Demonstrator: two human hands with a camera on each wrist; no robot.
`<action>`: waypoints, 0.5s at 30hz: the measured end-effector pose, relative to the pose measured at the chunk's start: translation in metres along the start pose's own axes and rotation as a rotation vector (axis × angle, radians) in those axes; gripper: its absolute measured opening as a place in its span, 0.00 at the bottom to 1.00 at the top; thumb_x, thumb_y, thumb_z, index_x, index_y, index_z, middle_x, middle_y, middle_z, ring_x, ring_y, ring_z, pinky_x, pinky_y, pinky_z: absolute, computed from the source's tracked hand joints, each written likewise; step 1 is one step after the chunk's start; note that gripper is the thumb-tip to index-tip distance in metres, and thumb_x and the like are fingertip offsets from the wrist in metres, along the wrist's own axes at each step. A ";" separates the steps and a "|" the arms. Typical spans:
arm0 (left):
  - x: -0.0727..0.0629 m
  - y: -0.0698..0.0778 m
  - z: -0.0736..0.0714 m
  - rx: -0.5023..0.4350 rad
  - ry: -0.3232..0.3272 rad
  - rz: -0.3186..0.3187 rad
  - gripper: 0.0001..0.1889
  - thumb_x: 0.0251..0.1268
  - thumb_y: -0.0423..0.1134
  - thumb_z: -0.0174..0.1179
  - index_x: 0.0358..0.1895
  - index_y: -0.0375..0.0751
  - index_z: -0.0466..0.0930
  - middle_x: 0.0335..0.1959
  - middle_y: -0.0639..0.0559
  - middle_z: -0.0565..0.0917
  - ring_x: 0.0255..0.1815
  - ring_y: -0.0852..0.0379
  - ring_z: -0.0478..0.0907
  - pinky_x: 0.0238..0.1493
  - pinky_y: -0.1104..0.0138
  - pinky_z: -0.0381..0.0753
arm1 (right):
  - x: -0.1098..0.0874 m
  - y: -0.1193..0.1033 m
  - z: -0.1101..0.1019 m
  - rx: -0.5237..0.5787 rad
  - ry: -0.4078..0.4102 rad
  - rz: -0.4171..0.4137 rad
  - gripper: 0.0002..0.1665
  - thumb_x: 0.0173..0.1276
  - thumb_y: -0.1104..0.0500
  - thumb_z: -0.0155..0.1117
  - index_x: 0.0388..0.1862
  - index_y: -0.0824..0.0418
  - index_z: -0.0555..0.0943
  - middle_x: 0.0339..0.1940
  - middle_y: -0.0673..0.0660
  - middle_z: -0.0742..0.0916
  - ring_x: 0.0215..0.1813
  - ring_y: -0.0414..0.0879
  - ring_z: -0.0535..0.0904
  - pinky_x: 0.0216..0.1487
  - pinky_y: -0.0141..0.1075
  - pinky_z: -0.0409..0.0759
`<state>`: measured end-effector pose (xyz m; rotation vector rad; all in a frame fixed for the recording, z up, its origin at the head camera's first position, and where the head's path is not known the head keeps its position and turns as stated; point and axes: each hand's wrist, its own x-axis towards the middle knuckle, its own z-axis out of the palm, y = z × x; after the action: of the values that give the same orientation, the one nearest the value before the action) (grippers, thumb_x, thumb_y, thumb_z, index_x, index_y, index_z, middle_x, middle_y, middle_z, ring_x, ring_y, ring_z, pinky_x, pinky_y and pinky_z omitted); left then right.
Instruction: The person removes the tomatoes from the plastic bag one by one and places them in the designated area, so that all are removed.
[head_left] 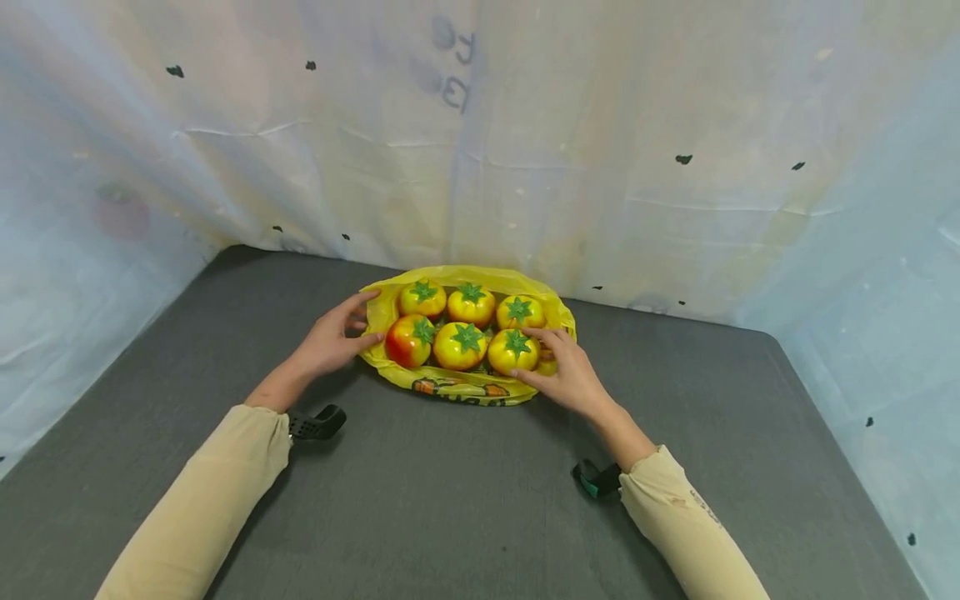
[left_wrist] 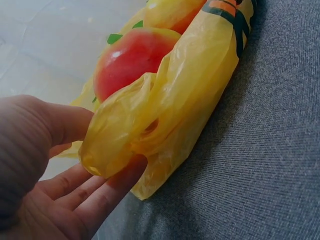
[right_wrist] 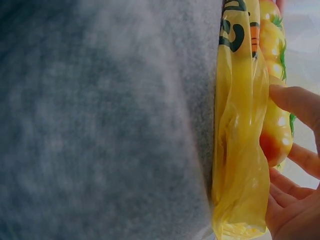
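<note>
A yellow plastic bag [head_left: 450,273], its mouth spread wide, holds several shiny yellow-and-red tomatoes [head_left: 460,346] with green star-shaped tops. My left hand [head_left: 330,340] is at the bag's left end, beside a redder tomato [head_left: 405,343]. In the left wrist view, a fold of the bag [left_wrist: 112,135] lies between that hand's thumb and fingers. At the right end, my right hand [head_left: 566,373] has its thumb and forefinger on opposite sides of the front-right tomato [head_left: 512,353]. In the right wrist view, its thumb [right_wrist: 295,100] reaches over the bag's rim.
The bag rests on a dark grey table [head_left: 450,500] near its back edge. Pale plastic sheeting [head_left: 562,125] with small dark marks hangs behind and along both sides. Black straps [head_left: 317,423] are at both wrists.
</note>
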<state>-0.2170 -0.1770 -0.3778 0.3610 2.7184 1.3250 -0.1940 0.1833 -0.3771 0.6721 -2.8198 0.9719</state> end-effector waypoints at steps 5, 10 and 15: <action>0.000 -0.001 -0.001 -0.034 -0.005 0.005 0.37 0.67 0.37 0.58 0.76 0.41 0.51 0.60 0.31 0.69 0.59 0.34 0.72 0.53 0.46 0.75 | 0.001 0.001 0.001 0.021 0.010 -0.005 0.36 0.59 0.52 0.72 0.65 0.60 0.72 0.59 0.61 0.78 0.54 0.55 0.78 0.52 0.48 0.79; 0.000 -0.001 -0.001 -0.038 -0.007 0.002 0.37 0.67 0.38 0.59 0.76 0.42 0.51 0.59 0.31 0.69 0.59 0.34 0.72 0.54 0.46 0.75 | 0.001 0.002 0.001 0.065 0.013 0.042 0.35 0.57 0.53 0.74 0.63 0.59 0.74 0.59 0.61 0.78 0.53 0.55 0.80 0.51 0.46 0.81; 0.001 -0.001 -0.001 -0.043 -0.013 0.008 0.37 0.68 0.39 0.59 0.76 0.42 0.51 0.59 0.31 0.69 0.59 0.34 0.72 0.55 0.45 0.74 | 0.001 0.001 -0.004 0.083 0.052 0.043 0.35 0.57 0.54 0.75 0.62 0.60 0.75 0.57 0.61 0.79 0.53 0.55 0.80 0.51 0.46 0.81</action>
<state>-0.2182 -0.1779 -0.3778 0.3758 2.6759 1.3756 -0.1955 0.1862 -0.3748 0.5881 -2.7731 1.1021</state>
